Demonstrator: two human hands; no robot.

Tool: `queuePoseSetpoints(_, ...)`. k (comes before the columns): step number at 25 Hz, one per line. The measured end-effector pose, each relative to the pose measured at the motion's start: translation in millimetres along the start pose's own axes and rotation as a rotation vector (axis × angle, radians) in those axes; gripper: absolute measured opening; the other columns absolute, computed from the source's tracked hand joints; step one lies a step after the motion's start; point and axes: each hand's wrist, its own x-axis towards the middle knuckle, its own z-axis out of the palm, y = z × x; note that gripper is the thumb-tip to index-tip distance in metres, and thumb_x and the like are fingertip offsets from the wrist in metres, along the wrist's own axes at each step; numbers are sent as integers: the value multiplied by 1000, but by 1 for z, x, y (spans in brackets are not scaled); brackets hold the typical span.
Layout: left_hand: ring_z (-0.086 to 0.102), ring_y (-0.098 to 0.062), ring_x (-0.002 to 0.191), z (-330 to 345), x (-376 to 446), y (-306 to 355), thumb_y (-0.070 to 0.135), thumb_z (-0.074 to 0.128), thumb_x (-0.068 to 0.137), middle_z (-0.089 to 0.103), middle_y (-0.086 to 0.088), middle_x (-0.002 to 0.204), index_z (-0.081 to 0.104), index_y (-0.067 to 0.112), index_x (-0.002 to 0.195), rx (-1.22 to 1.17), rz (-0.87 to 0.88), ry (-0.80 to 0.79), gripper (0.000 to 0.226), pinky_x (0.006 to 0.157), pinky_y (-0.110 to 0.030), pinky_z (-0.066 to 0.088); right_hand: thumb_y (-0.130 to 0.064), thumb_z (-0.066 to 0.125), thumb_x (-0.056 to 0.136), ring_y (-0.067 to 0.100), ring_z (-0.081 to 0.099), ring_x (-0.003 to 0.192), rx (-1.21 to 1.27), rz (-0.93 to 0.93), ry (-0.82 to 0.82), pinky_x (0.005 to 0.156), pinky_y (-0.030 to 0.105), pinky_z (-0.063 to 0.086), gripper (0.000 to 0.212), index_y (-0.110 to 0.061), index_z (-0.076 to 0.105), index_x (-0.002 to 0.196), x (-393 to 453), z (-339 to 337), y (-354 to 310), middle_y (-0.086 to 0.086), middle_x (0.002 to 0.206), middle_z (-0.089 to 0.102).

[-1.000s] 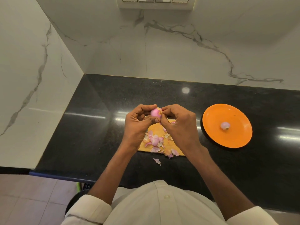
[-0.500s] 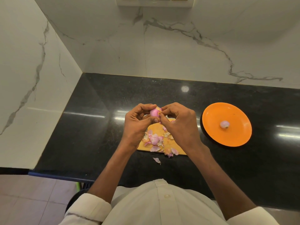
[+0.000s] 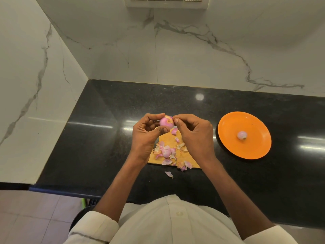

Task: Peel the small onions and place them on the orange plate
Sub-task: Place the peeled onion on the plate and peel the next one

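**Between two hands, an onion half out of its skin**

Above the yellow board, the left hand curls its fingers and thumb round a small onion, while the right hand pinches at a flake of skin on the side nearest it. Below both hands lie loose peels and what looks like another onion (half buried, hard to be sure). Well off to the right hand's outer side sits the orange plate, one peeled onion on it. The risk, as I judge it: the slick bulb squirts from the left grip if the right tugs hard, or the skin tears short and leaves scraps.
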Motion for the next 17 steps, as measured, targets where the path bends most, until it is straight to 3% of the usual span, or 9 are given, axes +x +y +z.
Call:
queuePoseSetpoints(4, 74, -31, 110, 1, 0, 0, 6, 85, 74, 76, -16, 116, 70, 6, 112, 40, 39, 17, 41, 90, -39, 63, -24, 81, 91, 3, 71, 99, -17, -42, 2, 86, 20, 60, 22, -17, 81, 112, -2, 2, -2, -6, 107, 78)
queuePoseSetpoints(10, 72, -34, 115, -2, -1, 0, 4, 85, 73, 71, -22, 123, 71, 1, 111, 100, 128, 1, 41, 99, -44, 60, -21, 85, 87, 7, 70, 89, -82, -113, 15, 78, 29, 61, 10, -14, 81, 91, 2, 6, -7, -6, 97, 74)
queuePoseSetpoints(14, 74, -26, 113, -2, -7, -2, 0, 84, 71, 74, -14, 119, 70, 3, 106, 31, 76, 23, 38, 96, -44, 62, -21, 85, 86, 9, 69, 83, -127, -129, -17, 74, 31, 60, 12, -13, 77, 87, 3, 7, -9, -5, 91, 72)
queuePoseSetpoints(17, 70, -27, 120, -2, -10, -3, 4, 86, 70, 76, -11, 117, 75, 10, 103, 12, 63, 36, 36, 102, -54, 57, -16, 84, 86, 10, 67, 79, -162, -167, -25, 72, 31, 59, 11, -11, 75, 86, 2, 8, -8, -3, 87, 71)
